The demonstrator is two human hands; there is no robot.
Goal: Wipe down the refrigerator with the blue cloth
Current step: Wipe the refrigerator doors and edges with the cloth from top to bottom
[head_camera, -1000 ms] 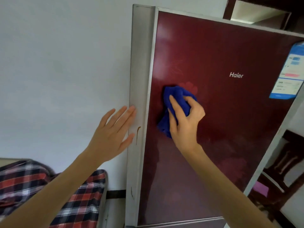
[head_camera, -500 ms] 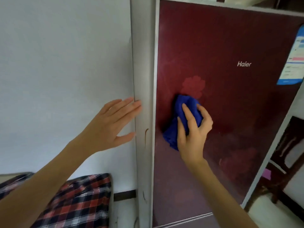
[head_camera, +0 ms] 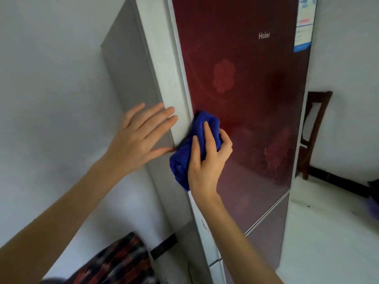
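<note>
The right hand [head_camera: 207, 160] has its grip clenched around the bunched blue cloth [head_camera: 194, 148], pressing it flat against the dark red door of the refrigerator [head_camera: 246, 99] at that door's left edge. The left hand [head_camera: 139, 138] is released, fingers spread, resting on the pale side panel just left of the grip and grasping nothing. Progress, as a judgement: wiping is under way on the front panel, and the work appears partial. Smudged, dull patches show to the right of the grip and below it, which suggests the lower and right portions of the door need further passes; the narrow lower section beneath the door seam, well below the grip, and the grey side panel left of it show no sign of having been treated. The label [head_camera: 304, 23] sits far above and right of the grip. Against the view one second earlier: the cloth has travelled down and leftward from the middle of the door to its left edge, the flower motif [head_camera: 223, 78] that it partly covered is now fully exposed above the grip, and the viewpoint has swung to reveal the refrigerator's side.
</note>
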